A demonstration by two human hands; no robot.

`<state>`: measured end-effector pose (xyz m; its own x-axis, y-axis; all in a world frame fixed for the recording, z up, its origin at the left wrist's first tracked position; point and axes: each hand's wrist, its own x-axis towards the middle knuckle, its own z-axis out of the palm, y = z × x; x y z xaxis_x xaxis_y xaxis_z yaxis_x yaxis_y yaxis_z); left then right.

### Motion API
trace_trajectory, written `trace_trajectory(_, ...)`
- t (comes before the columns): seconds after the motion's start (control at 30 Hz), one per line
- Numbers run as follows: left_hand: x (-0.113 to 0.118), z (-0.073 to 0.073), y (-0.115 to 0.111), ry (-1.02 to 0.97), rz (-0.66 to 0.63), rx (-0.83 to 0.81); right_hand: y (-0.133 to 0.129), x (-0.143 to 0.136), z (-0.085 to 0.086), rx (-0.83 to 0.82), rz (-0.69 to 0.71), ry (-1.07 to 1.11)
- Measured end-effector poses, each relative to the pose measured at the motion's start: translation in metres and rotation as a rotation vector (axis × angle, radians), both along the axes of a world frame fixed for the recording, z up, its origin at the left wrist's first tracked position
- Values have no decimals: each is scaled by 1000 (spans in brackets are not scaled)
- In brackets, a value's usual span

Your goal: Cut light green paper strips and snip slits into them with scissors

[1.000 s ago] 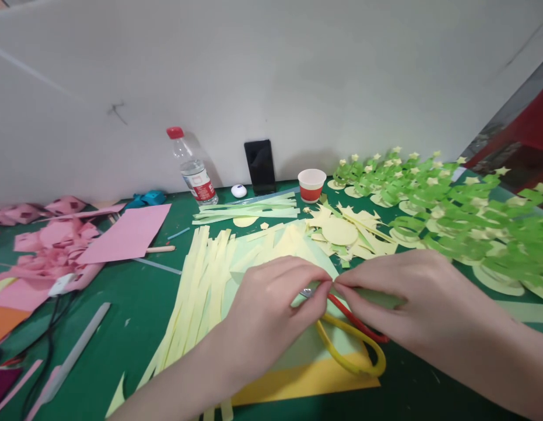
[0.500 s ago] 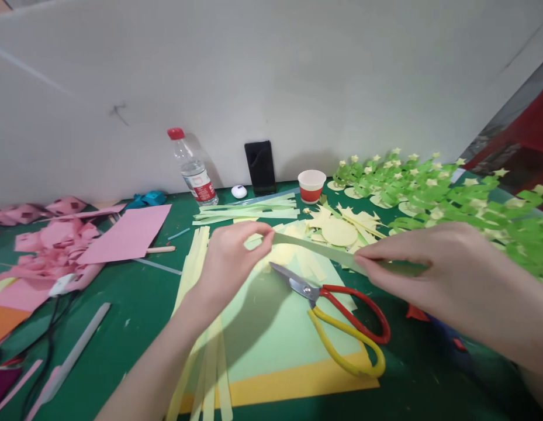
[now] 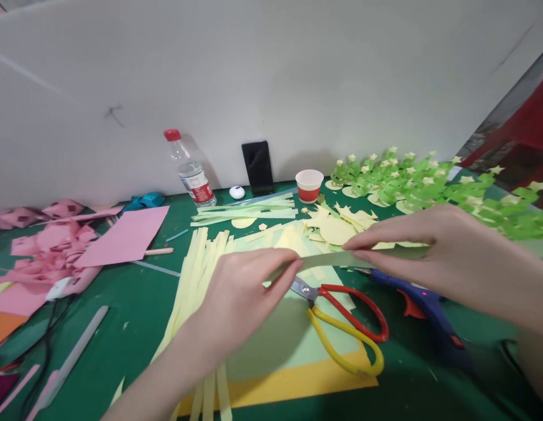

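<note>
A narrow pale green paper strip (image 3: pixel 324 259) stretches between my two hands above the stacked paper. My left hand (image 3: pixel 253 286) pinches its left end between thumb and fingers. Farther right, my right hand (image 3: pixel 411 251) grips the strip between thumb and forefinger, and part of it runs on behind those fingers. Scissors (image 3: pixel 350 310) with one red and one yellow handle lie under the strip on a light green sheet (image 3: pixel 271 351); my left hand hides their blade tips. Long pale yellow strips (image 3: pixel 187 292) lie beside my left forearm.
Behind stand a water bottle (image 3: pixel 194 175), a black phone (image 3: pixel 258 168) and a paper cup (image 3: pixel 309 186). Green paper trees with stars (image 3: pixel 411 181) crowd the right back. A blue glue gun (image 3: pixel 429 310) lies beneath my right hand. Pink paper pieces (image 3: pixel 56 240) cover the left side.
My left hand has moved right and slightly down, and my right hand a little left and up, so the strip span between them is shorter. More of the glue gun shows.
</note>
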<state>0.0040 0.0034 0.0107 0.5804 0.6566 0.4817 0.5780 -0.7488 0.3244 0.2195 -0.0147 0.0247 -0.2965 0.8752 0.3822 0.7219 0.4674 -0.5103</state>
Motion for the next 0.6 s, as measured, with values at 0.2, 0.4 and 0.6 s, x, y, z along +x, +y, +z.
trace_trajectory(0.2, 3, -3, -9, 27, -31, 26, 0, -15, 1, -26, 58, 65)
trace_trajectory(0.4, 6, -4, -15, 3, -77, -11, -6, -30, -3, -80, 157, 109)
trace_trajectory(0.6, 4, -2, -22, 19, -71, 80, -8, -31, -1, -65, 152, 124)
